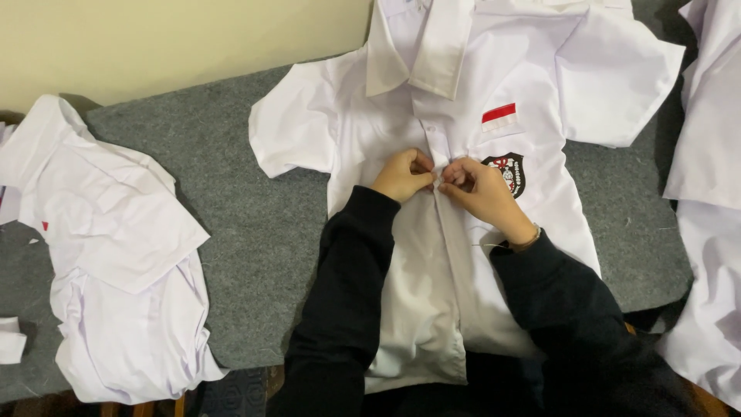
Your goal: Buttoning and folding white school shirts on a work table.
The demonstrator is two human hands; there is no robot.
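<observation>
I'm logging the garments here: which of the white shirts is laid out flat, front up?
The middle shirt under both hands, spread flat with its collar and chest badge showing. The left pile and right pile lie crumpled.

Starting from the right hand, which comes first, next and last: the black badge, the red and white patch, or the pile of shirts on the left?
From the right hand:
1. Black badge, just beside it on the shirt's chest.
2. Red and white patch, higher up the chest.
3. Pile of shirts, far off at the left of the grey mat.

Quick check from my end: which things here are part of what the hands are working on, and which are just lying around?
In hand: white shirt laid flat, left hand and right hand pinching its button placket.

Lying about: crumpled white shirts at left, more white shirts at right, grey felt table.
</observation>
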